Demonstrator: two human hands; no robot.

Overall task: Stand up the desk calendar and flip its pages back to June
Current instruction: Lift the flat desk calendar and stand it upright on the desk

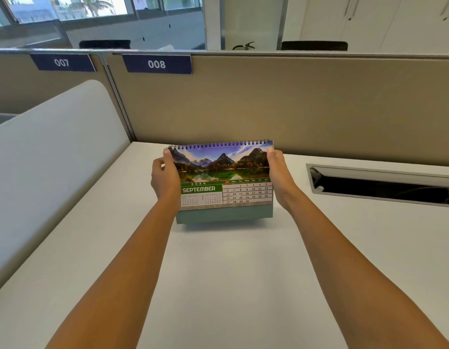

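The desk calendar stands upright on the white desk, facing me. Its front page shows a mountain lake photo above a green SEPTEMBER 2026 panel and date grid. A dark spiral binding runs along the top edge, and the grey-green card base shows below the page. My left hand grips the calendar's left edge near the top corner. My right hand grips the right edge in the same way. Both forearms reach forward from the bottom of the view.
A beige partition with labels 007 and 008 rises right behind the calendar. A white side divider borders the desk on the left. An open cable tray slot is sunk into the desk to the right.
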